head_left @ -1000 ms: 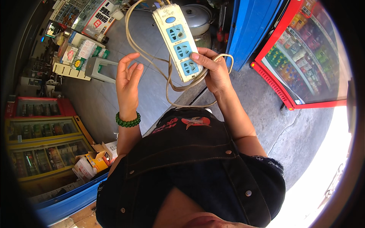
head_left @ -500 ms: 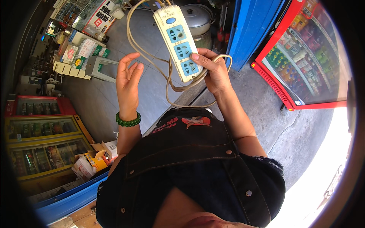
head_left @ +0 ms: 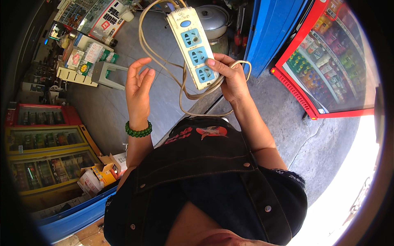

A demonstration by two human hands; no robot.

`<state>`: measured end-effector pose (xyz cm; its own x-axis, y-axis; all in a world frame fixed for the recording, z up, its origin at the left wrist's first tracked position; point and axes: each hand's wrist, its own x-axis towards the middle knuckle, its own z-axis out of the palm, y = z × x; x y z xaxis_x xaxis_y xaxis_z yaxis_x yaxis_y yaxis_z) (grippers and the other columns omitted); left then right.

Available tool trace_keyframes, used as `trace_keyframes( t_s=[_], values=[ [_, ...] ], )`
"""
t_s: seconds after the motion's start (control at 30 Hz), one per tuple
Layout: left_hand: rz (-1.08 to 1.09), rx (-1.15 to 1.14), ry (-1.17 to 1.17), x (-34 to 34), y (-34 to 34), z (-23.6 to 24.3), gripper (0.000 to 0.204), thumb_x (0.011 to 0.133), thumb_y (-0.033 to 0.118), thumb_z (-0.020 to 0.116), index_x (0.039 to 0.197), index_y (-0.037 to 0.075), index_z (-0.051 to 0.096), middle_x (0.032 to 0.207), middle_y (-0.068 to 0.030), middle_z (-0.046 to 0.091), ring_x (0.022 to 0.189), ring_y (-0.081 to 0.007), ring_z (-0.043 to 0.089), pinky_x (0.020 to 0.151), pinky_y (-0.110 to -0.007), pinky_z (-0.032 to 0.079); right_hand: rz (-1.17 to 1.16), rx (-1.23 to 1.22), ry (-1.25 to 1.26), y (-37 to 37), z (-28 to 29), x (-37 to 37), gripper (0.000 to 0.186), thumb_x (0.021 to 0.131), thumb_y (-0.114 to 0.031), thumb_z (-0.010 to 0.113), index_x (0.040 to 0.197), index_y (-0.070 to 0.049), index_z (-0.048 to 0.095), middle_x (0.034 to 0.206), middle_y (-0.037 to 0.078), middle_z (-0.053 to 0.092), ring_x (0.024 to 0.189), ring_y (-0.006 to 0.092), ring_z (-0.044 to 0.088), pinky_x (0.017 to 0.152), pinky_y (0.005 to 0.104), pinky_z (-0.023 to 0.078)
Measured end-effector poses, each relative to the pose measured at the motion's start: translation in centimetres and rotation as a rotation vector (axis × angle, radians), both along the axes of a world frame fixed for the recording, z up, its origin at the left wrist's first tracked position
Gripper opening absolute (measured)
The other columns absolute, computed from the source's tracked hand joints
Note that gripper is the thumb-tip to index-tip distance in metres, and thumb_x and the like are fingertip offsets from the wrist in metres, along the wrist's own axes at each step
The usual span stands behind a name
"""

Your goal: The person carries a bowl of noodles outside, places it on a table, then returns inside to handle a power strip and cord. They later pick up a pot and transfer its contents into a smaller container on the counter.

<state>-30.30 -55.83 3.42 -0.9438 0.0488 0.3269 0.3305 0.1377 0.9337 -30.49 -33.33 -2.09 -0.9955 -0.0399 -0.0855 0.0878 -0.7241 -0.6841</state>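
My right hand (head_left: 230, 78) is closed on a white power strip (head_left: 184, 35) with three blue socket panels and a blue switch, its thumb over the lowest sockets; the strip is held upright in the picture, tilted a little. Its beige cable (head_left: 195, 96) hangs in loops around the strip and passes over my right hand. My left hand (head_left: 138, 88), with a green bead bracelet (head_left: 138, 130) at the wrist, is raised left of the strip beside the cable loops, fingers apart and curved, nothing in them. I wear a dark apron (head_left: 193, 156).
A blue door panel (head_left: 271, 28) and red drinks fridge (head_left: 320, 61) stand at right. A lidded pot (head_left: 209, 20) is behind the strip. At left are a grey stool (head_left: 102, 74), glass-topped yellow freezers (head_left: 45, 160) and cartons (head_left: 102, 174). Grey tiled floor (head_left: 102, 104) lies below.
The power strip has shifted very slightly down and to the right in my right hand. My hands stay in nearly the same places.
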Motion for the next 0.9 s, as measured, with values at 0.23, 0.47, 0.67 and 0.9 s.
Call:
trace_keyframes(
  t_s=[0.23, 0.47, 0.67, 0.9],
  values=[
    [0.003, -0.009, 0.015, -0.4, -0.5, 0.0, 0.028, 0.092, 0.012, 0.06, 0.118, 0.004, 0.053, 0.123, -0.0036, 0.053, 0.112, -0.0109, 0.047, 0.106, -0.035, 0.029, -0.005, -0.003, -0.001, -0.4, -0.2, -0.4, 0.036, 0.077, -0.012, 0.076, 0.104, 0.006, 0.062, 0.092, 0.012, 0.068, 0.085, 0.0172, 0.063, 0.082, 0.0292, 0.047],
    [0.044, -0.003, -0.006, -0.5, -1.2, 0.1, 0.028, 0.091, 0.012, 0.06, 0.117, 0.004, 0.054, 0.122, -0.0042, 0.054, 0.114, -0.0124, 0.048, 0.106, -0.036, 0.029, 0.048, -0.07, -0.038, -0.3, -1.7, -1.7, 0.033, 0.081, -0.017, 0.074, 0.104, 0.003, 0.062, 0.094, 0.011, 0.068, 0.084, 0.0167, 0.066, 0.079, 0.0277, 0.052],
    [0.114, -0.01, -0.002, -0.3, -1.8, -0.3, 0.027, 0.091, 0.011, 0.059, 0.116, 0.004, 0.054, 0.12, -0.0037, 0.055, 0.115, -0.0138, 0.048, 0.106, -0.038, 0.03, 0.289, -0.349, -0.08, 0.7, -5.2, -3.7, 0.045, 0.084, -0.024, 0.07, 0.117, 0.004, 0.059, 0.107, 0.013, 0.068, 0.095, 0.0216, 0.067, 0.087, 0.0328, 0.053],
    [0.227, -0.018, -0.028, 1.4, -4.3, -1.1, 0.026, 0.091, 0.008, 0.057, 0.117, 0.004, 0.054, 0.121, -0.0045, 0.054, 0.12, -0.0139, 0.045, 0.103, -0.034, 0.032, 0.426, -0.368, 0.117, -0.2, -8.7, -4.8, 0.056, 0.081, -0.021, 0.071, 0.125, 0.007, 0.05, 0.111, 0.016, 0.066, 0.096, 0.0243, 0.067, 0.086, 0.0339, 0.054]
  ],
)
